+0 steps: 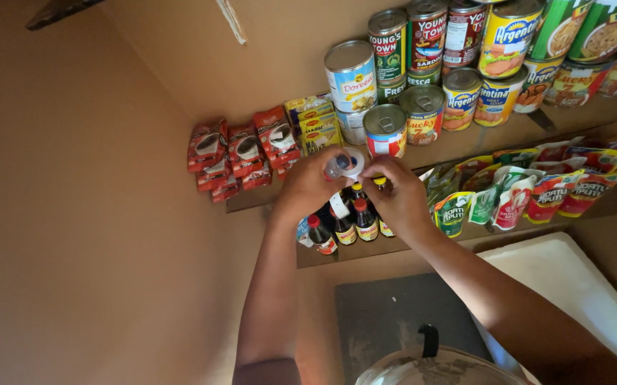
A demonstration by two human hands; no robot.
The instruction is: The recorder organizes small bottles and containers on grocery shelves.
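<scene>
Nearest the lens: rounded glass lid, clear and glossy, with a dark knob, at the bottom edge. It sits over a flat grey board, scuffed and matt. Just beside the board on the right, a white slab with rounded corners.

Both forearms reach up from the bottom toward the brown shelves. Left hand curled around a roll of white tape, fingers closed on it; a small blue-grey item is pressed against the roll, too small to tell what. Right hand pinched narrow, thumb and fingertips meeting at the roll's right edge. A short strip of tape hangs down from the roll between the two hands.

The roll is a flat ring, smooth, pale, held in front of the shelf edge, just below a red-and-white tin and above small dark bottles. Those bottles are glass, dark liquid, red and yellow caps, standing upright on the lower shelf, partly hidden by the hands.

Upper shelf: stacked round tins, metal lids with pull tabs, paper labels in green, yellow, blue. Left of them, crinkly red sachets and yellow packets. Right of the hands, glossy green and red pouches leaning in a row. Wall is plain tan, matt.
</scene>
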